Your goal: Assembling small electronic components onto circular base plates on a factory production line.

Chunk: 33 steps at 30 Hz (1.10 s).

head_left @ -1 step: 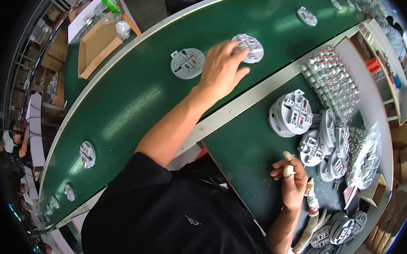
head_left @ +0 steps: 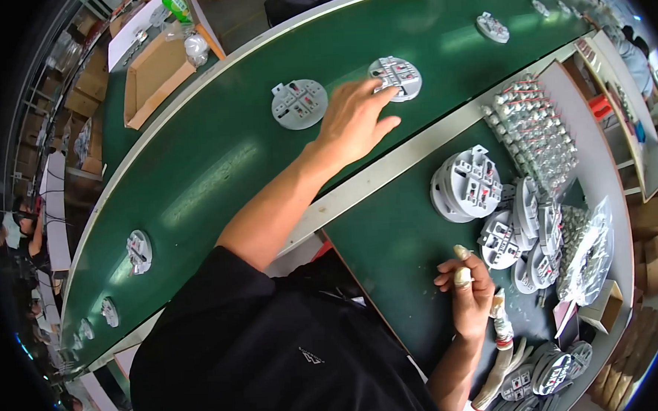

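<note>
Seen from the head camera, a long green conveyor belt (head_left: pixel 194 183) curves from the lower left up to the upper right, and everything here is placed against it. The left hand (head_left: pixel 354 118) reaches out over the belt with its fingers spread and open, the fingertips touching the near edge of a round grey plastic disc (head_left: pixel 397 77) that lies flat on the belt; it grips nothing. A second grey disc (head_left: pixel 299 103) lies on the belt just left of the hand, apart from it. A third disc (head_left: pixel 492 27) sits further up the belt toward the right, and a fourth (head_left: pixel 139 251) lies well down the belt at the left. On the near side of the belt, the green counter (head_left: pixel 391 254) carries a stack of the same discs (head_left: pixel 465 185), with more discs (head_left: pixel 527 228) leaning in a heap just right of the stack. A tray of small clear parts (head_left: pixel 531 124) stands between that stack and the belt. The right hand (head_left: pixel 467 291) rests on the counter, well away from the belt, fingers loosely curled with white tape on two fingertips; whether it holds anything I cannot tell. A cardboard box (head_left: pixel 155 73) lies beyond the belt's far edge at the upper left
</note>
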{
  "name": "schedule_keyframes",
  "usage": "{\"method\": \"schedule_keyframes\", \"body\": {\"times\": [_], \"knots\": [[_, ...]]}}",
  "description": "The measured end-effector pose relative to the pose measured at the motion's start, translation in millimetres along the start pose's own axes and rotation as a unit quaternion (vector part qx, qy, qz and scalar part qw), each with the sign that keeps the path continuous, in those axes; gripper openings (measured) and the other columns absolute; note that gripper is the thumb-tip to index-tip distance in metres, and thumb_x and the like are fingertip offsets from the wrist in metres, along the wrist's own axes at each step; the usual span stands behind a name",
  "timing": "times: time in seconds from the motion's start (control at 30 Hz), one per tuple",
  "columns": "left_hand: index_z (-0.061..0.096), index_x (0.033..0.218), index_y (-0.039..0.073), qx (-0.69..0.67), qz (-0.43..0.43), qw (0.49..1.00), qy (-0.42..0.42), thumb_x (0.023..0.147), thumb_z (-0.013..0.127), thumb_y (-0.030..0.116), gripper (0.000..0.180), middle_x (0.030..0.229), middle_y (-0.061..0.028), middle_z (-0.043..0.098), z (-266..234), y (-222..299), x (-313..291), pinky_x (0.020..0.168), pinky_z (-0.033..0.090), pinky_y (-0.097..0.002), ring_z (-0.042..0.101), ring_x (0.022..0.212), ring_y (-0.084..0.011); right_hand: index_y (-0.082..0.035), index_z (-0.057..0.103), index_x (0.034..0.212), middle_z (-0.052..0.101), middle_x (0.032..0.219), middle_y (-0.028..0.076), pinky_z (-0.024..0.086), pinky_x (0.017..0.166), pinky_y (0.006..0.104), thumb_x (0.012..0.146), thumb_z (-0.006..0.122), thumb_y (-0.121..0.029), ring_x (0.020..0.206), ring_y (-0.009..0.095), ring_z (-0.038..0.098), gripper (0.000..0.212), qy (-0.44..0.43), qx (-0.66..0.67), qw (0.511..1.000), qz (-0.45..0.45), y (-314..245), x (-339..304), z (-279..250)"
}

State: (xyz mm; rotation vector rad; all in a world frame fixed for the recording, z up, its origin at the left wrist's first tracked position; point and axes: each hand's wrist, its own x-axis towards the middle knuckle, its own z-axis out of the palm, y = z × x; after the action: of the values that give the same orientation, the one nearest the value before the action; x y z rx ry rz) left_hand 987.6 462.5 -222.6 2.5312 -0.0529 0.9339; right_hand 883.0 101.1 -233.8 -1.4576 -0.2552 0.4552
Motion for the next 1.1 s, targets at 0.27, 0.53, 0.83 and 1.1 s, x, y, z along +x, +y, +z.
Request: {"method": "schedule_keyframes", "body": {"times": [0.27,0.53,0.83,1.1], "knots": [[0.075,0.137,0.006,0.146,-0.209,0.967,-0.012,0.101,0.079,0.029,0.043,0.129,-0.0215,0.075,-68.5,-146.6,-25.6,0.102,0.058,-0.0448,0.074,0.116,-0.037,0.001,0.061,0.149,0.076,0.114,0.011,0.058,0.081,0.0299,0.116,0.061,-0.016,0.093,0.015,0.072,0.037,0.003,-0.016,0.999,0.041,-11.0,-0.4,13.2],[0.077,0.118,-0.003,-0.01,-0.157,0.987,-0.018,0.11,0.066,0.015,0.022,0.102,-0.0163,0.077,-70.0,-110.7,-37.2,0.085,0.058,-0.0374,0.075,0.093,-0.0267,0.001,0.065,0.144,0.077,0.118,0.011,0.06,0.085,0.0324,0.114,0.062,-0.012,0.1,0.016,0.074,0.033,0.026,-0.008,0.998,0.057,-17.9,-10.3,-0.1],[0.077,0.116,-0.005,-0.155,-0.068,0.98,-0.106,0.103,0.068,-0.002,0.016,0.104,-0.0177,0.076,-40.8,92.6,-83.0,0.082,0.06,-0.0417,0.074,0.092,-0.0327,0.005,0.074,0.13,0.08,0.11,0.012,0.059,0.08,0.0321,0.11,0.064,-0.012,0.092,0.017,0.074,0.028,0.352,-0.147,0.903,-0.199,-117.5,-11.5,-93.3],[0.078,0.114,-0.001,-0.219,0.024,0.963,-0.156,0.095,0.067,-0.005,0.023,0.106,-0.018,0.075,-13.1,103.5,-79.1,0.075,0.06,-0.042,0.076,0.09,-0.0388,-0.003,0.076,0.102,0.076,0.098,0.028,0.057,0.084,0.0536,0.088,0.06,-0.006,0.094,0.048,0.073,0.022,0.33,-0.617,0.712,0.054,-94.6,26.3,-264.9]]}}
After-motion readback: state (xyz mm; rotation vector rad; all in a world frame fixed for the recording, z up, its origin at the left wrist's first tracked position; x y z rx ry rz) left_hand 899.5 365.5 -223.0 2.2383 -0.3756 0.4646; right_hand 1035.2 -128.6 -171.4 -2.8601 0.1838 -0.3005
